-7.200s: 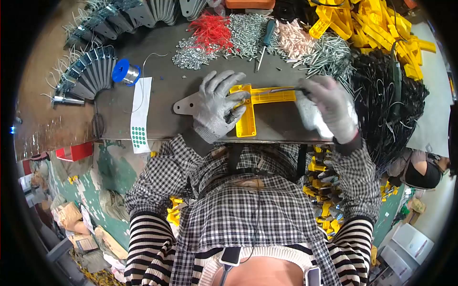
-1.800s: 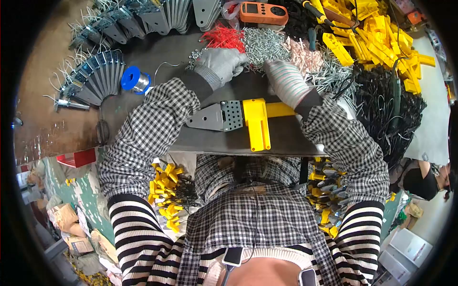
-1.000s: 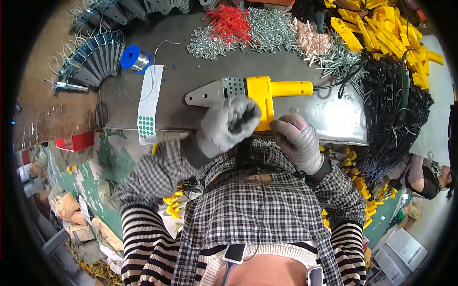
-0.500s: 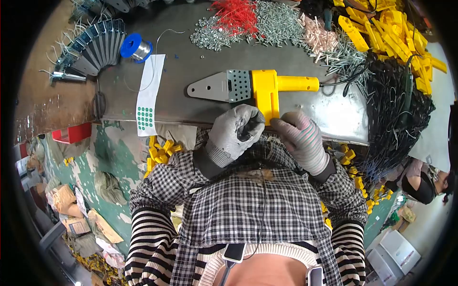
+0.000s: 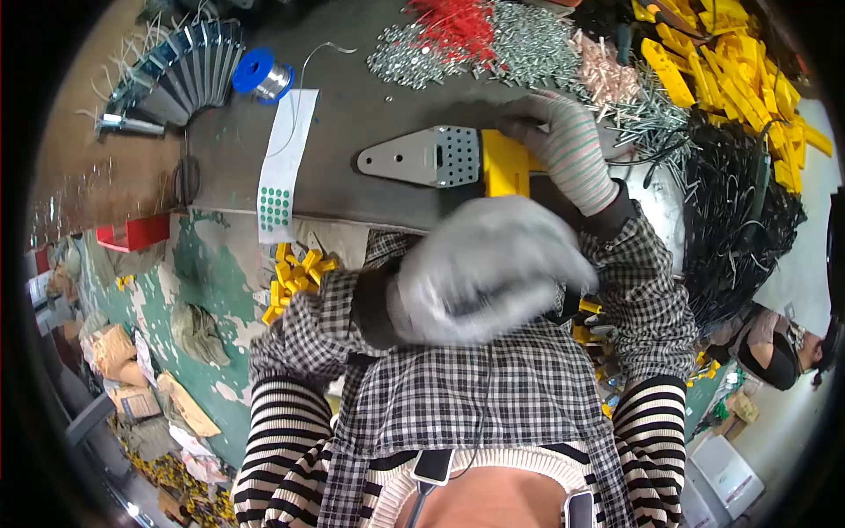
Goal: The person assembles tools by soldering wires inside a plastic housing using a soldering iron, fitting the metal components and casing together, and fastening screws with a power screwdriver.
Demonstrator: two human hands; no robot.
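A yellow tool body (image 5: 505,165) with a perforated grey metal plate (image 5: 422,158) lies flat on the dark table, the plate's tapered end pointing left. My left hand (image 5: 488,268), in a grey glove, is raised near the camera in front of the table edge, smeared by motion; it covers the lower part of the yellow body, and its fingers cannot be made out. Over the yellow handle is my right hand (image 5: 563,141), in a striped glove, its fingers bent toward the left with thumb and fingertips close together. Whatever its fingertips hold, if anything, is too small to tell.
Behind lie piles of nuts (image 5: 409,57), red pieces (image 5: 456,31), screws (image 5: 537,48) and pink pieces (image 5: 606,75). Yellow shells (image 5: 739,70) and black cables (image 5: 735,202) are at right. A blue spool (image 5: 255,75), sticker strip (image 5: 286,167) and metal plates (image 5: 189,75) stand left.
My right hand has moved up from the body's lower end to the handle. My left hand has risen toward the camera and shifted right. The view has shifted slightly.
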